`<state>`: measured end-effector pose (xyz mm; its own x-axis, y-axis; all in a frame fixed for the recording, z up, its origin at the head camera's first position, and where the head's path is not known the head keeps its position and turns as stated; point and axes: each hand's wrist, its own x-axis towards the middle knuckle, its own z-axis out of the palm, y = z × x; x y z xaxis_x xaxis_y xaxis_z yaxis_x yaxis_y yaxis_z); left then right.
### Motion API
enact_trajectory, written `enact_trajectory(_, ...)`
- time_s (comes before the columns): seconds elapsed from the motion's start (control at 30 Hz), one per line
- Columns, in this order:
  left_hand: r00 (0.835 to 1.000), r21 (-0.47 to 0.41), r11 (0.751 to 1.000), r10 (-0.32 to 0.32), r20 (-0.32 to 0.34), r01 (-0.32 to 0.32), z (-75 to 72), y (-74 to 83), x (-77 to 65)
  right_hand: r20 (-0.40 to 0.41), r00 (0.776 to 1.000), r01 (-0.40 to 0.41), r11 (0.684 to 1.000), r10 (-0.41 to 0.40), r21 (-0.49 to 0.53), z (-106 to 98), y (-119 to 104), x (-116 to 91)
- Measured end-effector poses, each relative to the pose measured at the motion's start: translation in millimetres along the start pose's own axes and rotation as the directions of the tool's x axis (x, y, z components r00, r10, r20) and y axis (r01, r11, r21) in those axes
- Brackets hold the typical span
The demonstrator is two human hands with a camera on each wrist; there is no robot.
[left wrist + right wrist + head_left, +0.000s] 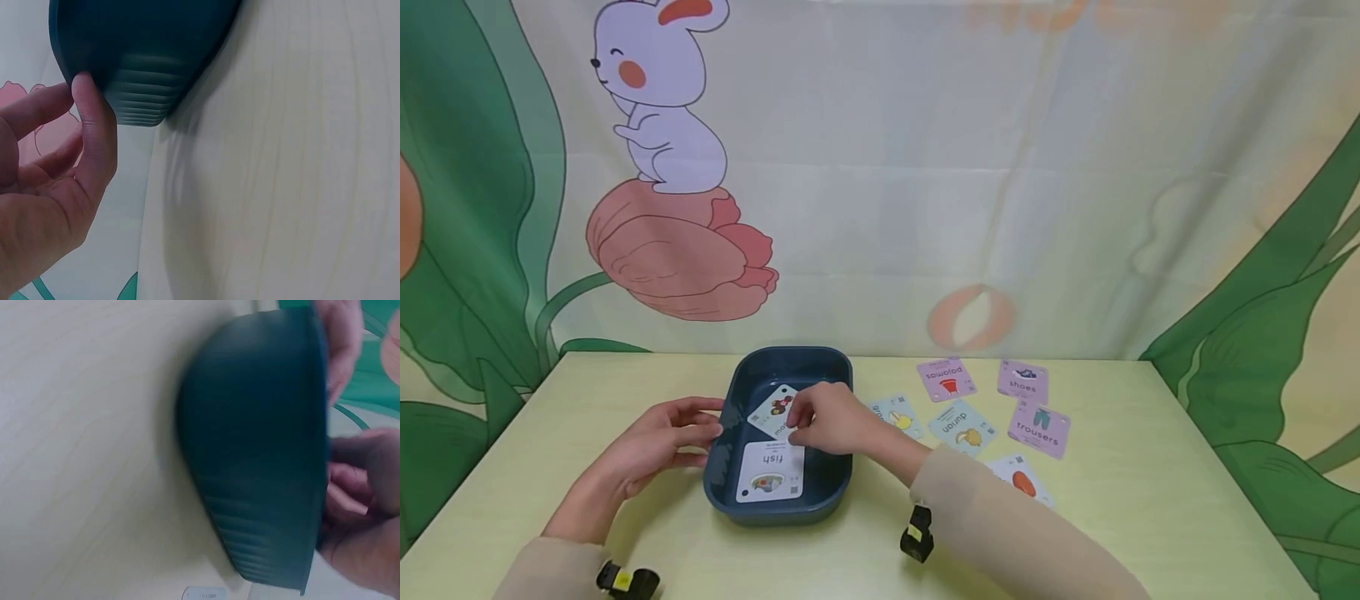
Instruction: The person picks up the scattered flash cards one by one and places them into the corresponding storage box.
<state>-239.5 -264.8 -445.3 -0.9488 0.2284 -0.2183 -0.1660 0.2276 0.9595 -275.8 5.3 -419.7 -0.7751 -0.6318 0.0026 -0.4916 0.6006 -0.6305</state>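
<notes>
A dark blue plastic bin (778, 512) stands on the table, its ribbed outer wall (147, 81) showing in the left wrist view. My left hand (658, 442) holds its left rim, thumb against the wall and index finger at the edge. Reaching in over the right side, my right hand (831, 421) pinches the right end of a white card with a red picture (772, 408). Just below it in the bin lies a white fish card (772, 473). In the right wrist view the bin wall hides the cards and my fingertips.
Right of the bin lie purple pajamas (946, 379), shoes (1022, 381) and trousers (1040, 429) cards. Pale blue durian (962, 427) and yellow-fruit (895, 414) cards are nearer, and my right sleeve (1000, 529) partly covers a white card (1021, 479). A printed curtain (880, 183) hangs behind.
</notes>
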Motion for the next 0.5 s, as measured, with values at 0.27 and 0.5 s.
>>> enact_trajectory(0.27,1.000,0.004,1.000,-0.017,-0.003,0.017,1.0,-0.3,1.2,0.071,0.996,0.023,0.937,-0.051,0.347,-25,5,-23)
enact_trajectory(0.5,1.000,0.009,1.000,-0.017,0.001,0.017,1.4,1.3,0.7,0.103,0.993,0.011,0.899,-0.062,0.437,-45,19,-49)
